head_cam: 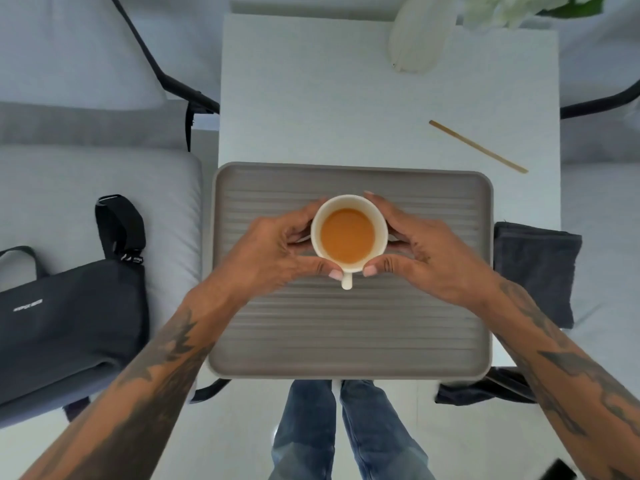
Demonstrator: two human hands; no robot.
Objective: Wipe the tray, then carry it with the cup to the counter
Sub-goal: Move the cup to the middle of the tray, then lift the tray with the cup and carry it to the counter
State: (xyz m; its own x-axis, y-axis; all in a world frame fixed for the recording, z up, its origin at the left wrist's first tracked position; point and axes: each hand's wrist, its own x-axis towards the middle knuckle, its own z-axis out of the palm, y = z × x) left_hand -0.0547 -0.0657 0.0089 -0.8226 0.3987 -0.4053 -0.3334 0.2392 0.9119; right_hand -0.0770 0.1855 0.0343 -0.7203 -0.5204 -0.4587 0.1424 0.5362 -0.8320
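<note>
A white cup point(348, 233) holding orange-brown liquid is over the middle of a grey ribbed tray point(349, 327), its handle pointing toward me. My left hand point(273, 251) wraps the cup's left side and my right hand point(426, 251) wraps its right side, thumbs meeting near the handle. I cannot tell whether the cup rests on the tray or is held just above it. The tray lies on a white table point(346, 109) at its near end, overhanging the front edge slightly.
A dark folded cloth point(536, 271) lies just right of the tray. A wooden stir stick point(478, 146) lies on the table behind it, and a white vase point(419, 39) with flowers stands at the far end. A black bag point(69, 323) sits on the grey seat at left.
</note>
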